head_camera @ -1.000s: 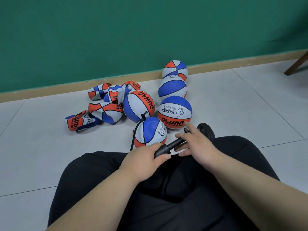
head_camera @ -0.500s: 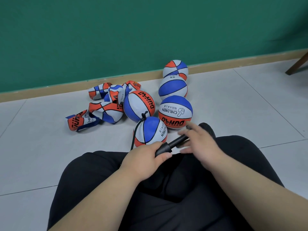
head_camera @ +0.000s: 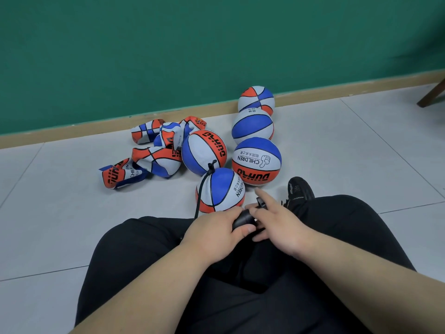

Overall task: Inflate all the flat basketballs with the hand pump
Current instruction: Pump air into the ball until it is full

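Observation:
My left hand (head_camera: 216,231) grips the black barrel of the hand pump (head_camera: 243,219) over my lap. My right hand (head_camera: 277,220) holds the pump's handle (head_camera: 260,203), pushed in close to the barrel, with the index finger stretched forward. A black hose (head_camera: 201,191) runs from the pump up to the valve on top of the nearest round basketball (head_camera: 220,190), blue, white and orange. Several other inflated balls (head_camera: 256,161) lie behind it. A heap of flat, crumpled basketballs (head_camera: 154,155) lies to the left.
I sit on a grey tiled floor (head_camera: 60,213) with my black-trousered legs (head_camera: 240,273) spread and a black shoe (head_camera: 299,190) by the balls. A green wall (head_camera: 192,44) with a wooden skirting stands behind. A brown furniture leg (head_camera: 433,95) shows far right.
My right hand has pushed the pump handle in toward my left hand, so the exposed rod is now short. The left hand and the balls have stayed put.

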